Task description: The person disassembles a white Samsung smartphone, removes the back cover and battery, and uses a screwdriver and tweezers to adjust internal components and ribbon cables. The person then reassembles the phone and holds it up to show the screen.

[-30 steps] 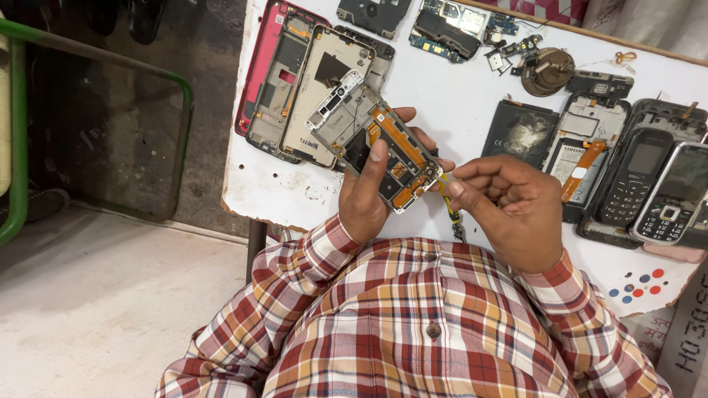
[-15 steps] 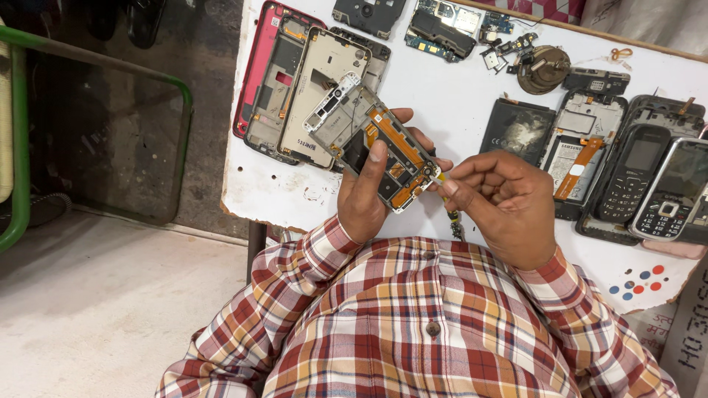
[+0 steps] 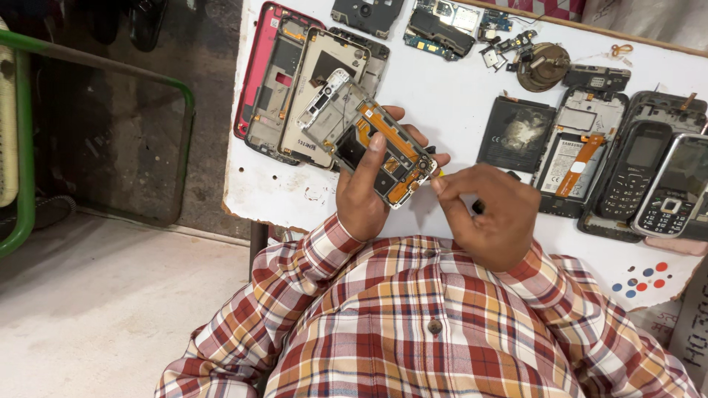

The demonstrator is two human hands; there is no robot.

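My left hand (image 3: 366, 188) grips an opened phone body (image 3: 369, 140) with orange flex strips and bare circuitry, thumb pressed on its middle. It is held tilted just above the white table (image 3: 442, 96). My right hand (image 3: 490, 214) pinches a small screwdriver (image 3: 478, 207) whose tip meets the phone's lower right corner. Most of the tool is hidden inside my fist; only a dark bit of handle shows. Both sleeves are red plaid.
Several stripped phone frames (image 3: 295, 88) lie at the table's left, circuit boards (image 3: 442, 26) at the back. A black battery (image 3: 516, 133), an open phone shell (image 3: 575, 158) and keypad phones (image 3: 664, 184) sit on the right. A green metal rail (image 3: 22, 147) stands over the floor on the left.
My hands and the phone have kept nearly the same pose. The right hand has edged closer, its tool tip now against the phone's corner.
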